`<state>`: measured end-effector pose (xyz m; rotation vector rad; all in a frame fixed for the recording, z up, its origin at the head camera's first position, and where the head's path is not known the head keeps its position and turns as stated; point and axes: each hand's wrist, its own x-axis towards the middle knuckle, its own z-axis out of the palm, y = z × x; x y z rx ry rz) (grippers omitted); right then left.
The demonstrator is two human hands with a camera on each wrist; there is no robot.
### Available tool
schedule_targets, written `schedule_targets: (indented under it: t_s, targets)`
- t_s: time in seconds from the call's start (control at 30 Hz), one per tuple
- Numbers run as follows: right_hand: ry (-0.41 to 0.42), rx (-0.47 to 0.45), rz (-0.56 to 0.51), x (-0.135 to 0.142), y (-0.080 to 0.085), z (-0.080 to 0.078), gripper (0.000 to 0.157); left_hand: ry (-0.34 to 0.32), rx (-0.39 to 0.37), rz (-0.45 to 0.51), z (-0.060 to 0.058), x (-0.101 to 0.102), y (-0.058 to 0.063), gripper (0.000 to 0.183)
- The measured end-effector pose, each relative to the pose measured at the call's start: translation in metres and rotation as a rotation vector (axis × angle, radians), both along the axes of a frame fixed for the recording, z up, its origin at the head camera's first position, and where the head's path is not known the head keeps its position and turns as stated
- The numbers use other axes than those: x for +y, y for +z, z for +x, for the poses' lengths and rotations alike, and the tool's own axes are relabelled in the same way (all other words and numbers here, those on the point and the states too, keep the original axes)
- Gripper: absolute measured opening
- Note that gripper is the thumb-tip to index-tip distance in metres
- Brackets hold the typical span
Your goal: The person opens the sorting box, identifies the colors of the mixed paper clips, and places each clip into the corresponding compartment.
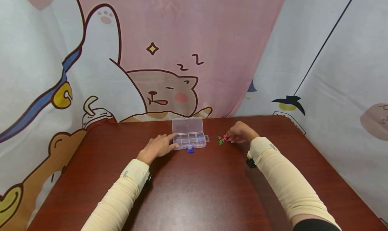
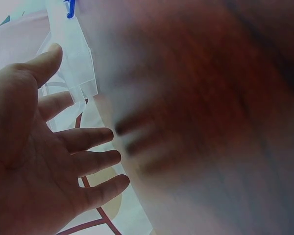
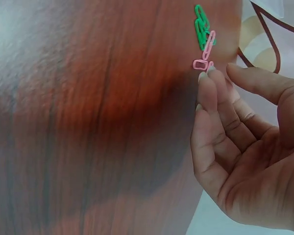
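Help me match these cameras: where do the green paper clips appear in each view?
Head: green paper clips, right of the open box.
Left wrist: not in it.
Right wrist: upper right, by pink clips.
Shared landmark: the brown tabletop, in all three.

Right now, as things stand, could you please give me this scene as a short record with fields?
Surface: brown table
Box: clear, divided, lid raised, blue latch at the front
Box contents: small blue and pink pieces in right-end compartments, too small to identify
Left hand: fingers spread, thumb and forefinger at the box's left end
Right hand: fingertips at the pink clips, thumb apart from the fingers; grip not evident
Loose clips: pink and green clips together, right of the box
Backdrop: cartoon-printed curtain
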<state>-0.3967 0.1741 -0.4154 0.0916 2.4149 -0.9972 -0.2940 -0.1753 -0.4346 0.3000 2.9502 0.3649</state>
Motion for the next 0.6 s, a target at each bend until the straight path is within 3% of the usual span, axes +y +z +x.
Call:
schedule_targets:
  t_s: [0.3, 0.47, 0.6]
  targets:
    - [0.073, 0.042, 0.109, -0.003, -0.004, 0.007, 0.021, 0.0, -0.003, 0.005, -0.001, 0.0, 0.0, 0.066]
    - [0.129, 0.148, 0.302, -0.012, -0.003, 0.009, 0.018, -0.003, -0.001, 0.004, 0.0, -0.001, 0.0, 0.066]
    - [0.149, 0.178, 0.422, -0.02, -0.001, 0.009, 0.018, -0.004, -0.004, 0.01, 0.0, -0.001, 0.0, 0.066]
